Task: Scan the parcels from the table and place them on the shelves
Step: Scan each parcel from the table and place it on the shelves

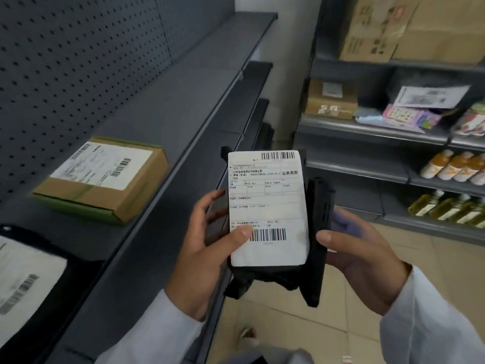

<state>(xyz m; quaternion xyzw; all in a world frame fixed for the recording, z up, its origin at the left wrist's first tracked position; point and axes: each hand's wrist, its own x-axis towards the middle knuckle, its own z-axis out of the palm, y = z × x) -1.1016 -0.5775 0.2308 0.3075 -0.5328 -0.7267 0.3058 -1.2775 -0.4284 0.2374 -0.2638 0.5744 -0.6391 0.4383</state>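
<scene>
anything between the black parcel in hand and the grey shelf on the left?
Nothing visible. The black plastic-wrapped parcel with the white label, held by the left hand and right hand, sits just off the dark grey metal shelf. Bare shelf lies beyond the brown cardboard box.

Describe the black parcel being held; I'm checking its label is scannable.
The black parcel looks like a soft plastic mailer, upright in front of the shelves. A white label covers its face, barcodes at top and bottom, readable. The left hand grips its left edge, thumb by the lower barcode. The right hand holds a black scanner against its right side.
</scene>
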